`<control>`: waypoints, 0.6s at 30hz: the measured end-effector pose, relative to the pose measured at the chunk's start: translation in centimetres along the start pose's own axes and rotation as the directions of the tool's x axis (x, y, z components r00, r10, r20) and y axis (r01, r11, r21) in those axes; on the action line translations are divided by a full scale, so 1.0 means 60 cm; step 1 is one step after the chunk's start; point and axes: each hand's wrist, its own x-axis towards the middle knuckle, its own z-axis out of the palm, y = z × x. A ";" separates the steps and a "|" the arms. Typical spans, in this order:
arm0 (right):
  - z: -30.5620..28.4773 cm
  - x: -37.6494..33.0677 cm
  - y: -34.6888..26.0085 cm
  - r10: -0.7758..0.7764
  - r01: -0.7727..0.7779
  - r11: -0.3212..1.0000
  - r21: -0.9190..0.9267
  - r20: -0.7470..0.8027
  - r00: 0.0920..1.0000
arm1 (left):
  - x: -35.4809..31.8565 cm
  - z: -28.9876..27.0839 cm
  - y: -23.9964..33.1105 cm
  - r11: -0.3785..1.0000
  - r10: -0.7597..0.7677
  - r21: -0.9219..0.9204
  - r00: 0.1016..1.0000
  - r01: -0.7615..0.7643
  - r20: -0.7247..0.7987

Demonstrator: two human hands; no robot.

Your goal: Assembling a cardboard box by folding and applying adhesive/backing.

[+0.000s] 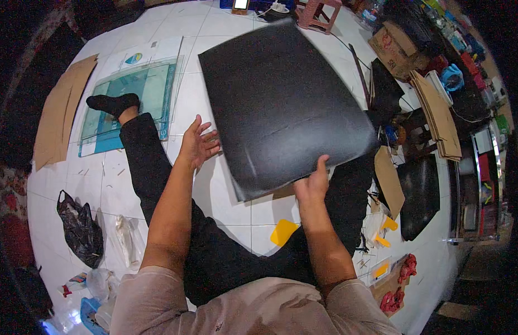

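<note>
1. Black sheet (281, 111): broad, slanting across the middle of the floor (183, 84), in front of the person; its near right corner overlaps the right leg. Whether it rests on the tiles or is raised cannot be told.
2. Handling (judged): probably light for its size; stiff enough to hold its shape, yet likely to bow. A crease and pale scuff show toward the near edge, so it would probably mark rather than shatter. The sheen suggests a smooth, slightly slippery face.
3. Right hand (313, 183): closed on the sheet's near edge, thumb on top, fingers hidden beneath.
4. Left hand (200, 142): open, fingers loosely spread, gripping nothing, just beside the sheet's left edge; contact cannot be told.
5. Best hold (judged): opposite edges, palms supporting from below, clear of the crease.
6. Surface: white tiles. Toward the floor's left edge, a cardboard sheet (61, 117), a glass pane (153, 84) and a black plastic bag (80, 229).
7. Room: toward the floor's right edge, a cardboard box (394, 49), stacked cardboard (436, 114) and a dark panel (420, 195). Outer margins dim.
</note>
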 end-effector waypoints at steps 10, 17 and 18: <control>-0.108 -0.028 0.104 0.322 -0.306 0.945 0.116 -0.159 0.933 | 0.029 -0.046 0.004 0.998 0.044 0.041 0.983 -0.038 -0.177; -0.139 -0.012 0.109 0.339 -0.329 0.940 0.094 -0.125 0.932 | 0.026 -0.034 0.000 0.997 0.064 0.053 0.972 -0.053 -0.224; -0.139 -0.010 0.109 0.324 -0.316 0.946 0.075 -0.150 0.934 | 0.027 -0.035 0.001 0.995 0.077 0.079 0.973 -0.061 -0.218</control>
